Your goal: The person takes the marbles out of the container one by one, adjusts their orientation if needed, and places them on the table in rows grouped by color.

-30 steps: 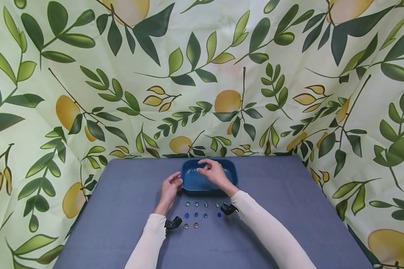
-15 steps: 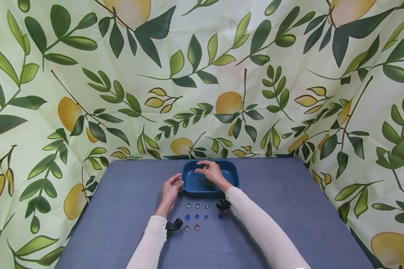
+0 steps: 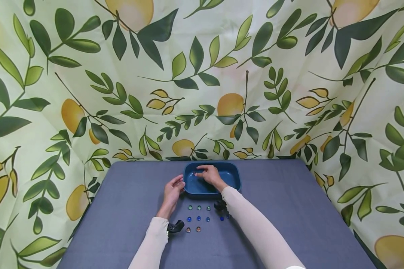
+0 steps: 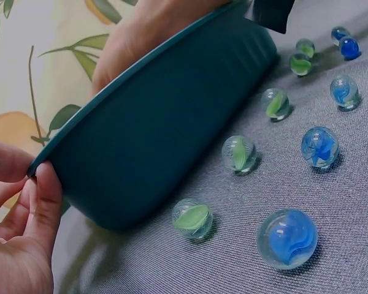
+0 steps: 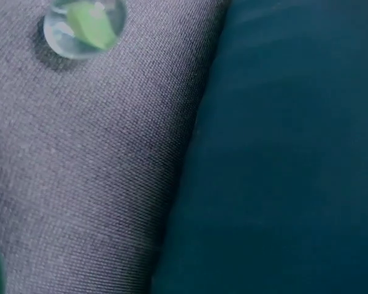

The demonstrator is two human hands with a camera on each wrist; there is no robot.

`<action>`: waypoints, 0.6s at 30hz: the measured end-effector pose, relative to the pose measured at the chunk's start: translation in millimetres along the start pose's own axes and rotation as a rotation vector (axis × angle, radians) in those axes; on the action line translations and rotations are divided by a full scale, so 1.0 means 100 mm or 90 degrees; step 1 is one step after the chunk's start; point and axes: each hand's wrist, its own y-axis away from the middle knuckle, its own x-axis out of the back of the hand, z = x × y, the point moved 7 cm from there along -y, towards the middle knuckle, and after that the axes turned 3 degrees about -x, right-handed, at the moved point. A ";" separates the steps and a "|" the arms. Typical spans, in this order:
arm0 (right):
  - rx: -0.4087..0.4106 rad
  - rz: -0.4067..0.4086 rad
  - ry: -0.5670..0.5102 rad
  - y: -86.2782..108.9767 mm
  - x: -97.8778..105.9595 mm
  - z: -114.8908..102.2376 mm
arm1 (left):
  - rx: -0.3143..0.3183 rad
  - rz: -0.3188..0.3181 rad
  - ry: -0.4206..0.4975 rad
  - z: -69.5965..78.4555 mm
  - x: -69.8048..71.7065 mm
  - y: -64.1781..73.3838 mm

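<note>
My left hand (image 3: 173, 189) pinches the near-left rim of a deep blue rectangular bin (image 3: 207, 195) between thumb and fingers, as the left wrist view shows up close. The right hand (image 3: 210, 175) reaches down inside the bin, its thumb and index finger apart. At those fingertips, on the bin floor near the left end, lies a small orange marble (image 3: 194, 173); it is partly covered by them. Out of the right wrist view are the right fingers; it shows the bin's outer wall (image 5: 282, 153) and a green marble (image 5: 86, 27).
On the grey cloth in front of the bin stand rows of glass marbles: green (image 3: 199, 207), blue (image 3: 198, 218) and orange (image 3: 198, 229). The right wrist camera (image 3: 219, 205) hangs close to the row ends. A leaf-patterned curtain (image 3: 202, 123) rises behind the table.
My right hand has moved slightly left and lower inside the bin, its fingertips now at the orange marble. The left hand keeps its hold on the rim. The head view has shifted slightly.
</note>
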 end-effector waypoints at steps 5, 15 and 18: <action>0.007 -0.001 0.038 -0.05 -0.03 0.00 | -0.006 -0.002 -0.004 0.00 0.00 -0.01; 0.008 0.006 0.064 -0.07 -0.09 -0.03 | -0.008 -0.007 0.004 0.01 -0.01 0.00; 0.010 0.005 0.063 -0.08 -0.12 -0.04 | -0.009 -0.004 0.004 0.01 0.00 -0.02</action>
